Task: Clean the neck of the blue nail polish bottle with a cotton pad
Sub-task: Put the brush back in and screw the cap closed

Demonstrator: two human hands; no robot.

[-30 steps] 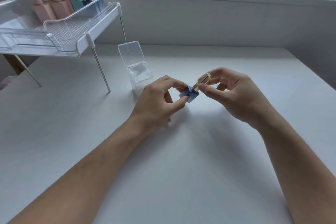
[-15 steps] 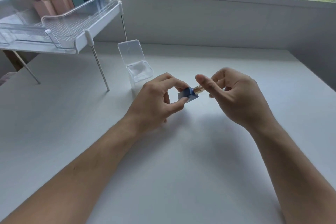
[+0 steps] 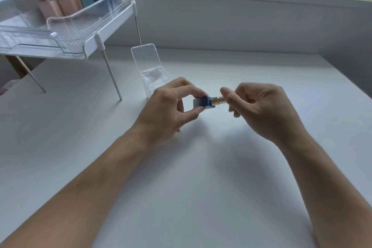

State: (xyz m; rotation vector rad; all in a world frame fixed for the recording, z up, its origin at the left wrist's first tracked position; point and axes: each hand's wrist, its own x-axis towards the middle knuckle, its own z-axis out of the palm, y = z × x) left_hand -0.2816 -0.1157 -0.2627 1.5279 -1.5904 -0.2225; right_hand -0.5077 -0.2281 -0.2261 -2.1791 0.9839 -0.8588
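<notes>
You hold the blue nail polish bottle (image 3: 203, 103) on its side, above the white surface (image 3: 201, 187), between both hands. Your left hand (image 3: 169, 110) has its fingers (image 3: 196, 91) closed on the square blue body, thumb below and forefinger above. Your right hand (image 3: 259, 108) is closed around the gold cap (image 3: 217, 100), with most of the cap hidden inside the curled fingers.

The bottle looks small, light and rigid, probably glass, so it should break if it drops. Its flat faces give your left hand a sure hold; keep the pinch there, low on the body, leaving the neck clear. The polished cap is likely slick and round, so grip it firmly along its length as you twist. Once open, tilt the bottle upright, since the polish could run out while it lies sideways.

The cap is still on, so the neck is not yet exposed. A clear box (image 3: 154, 77) with its lid raised stands just behind your left hand; it seems to hold the pads, though I cannot tell for sure.
</notes>
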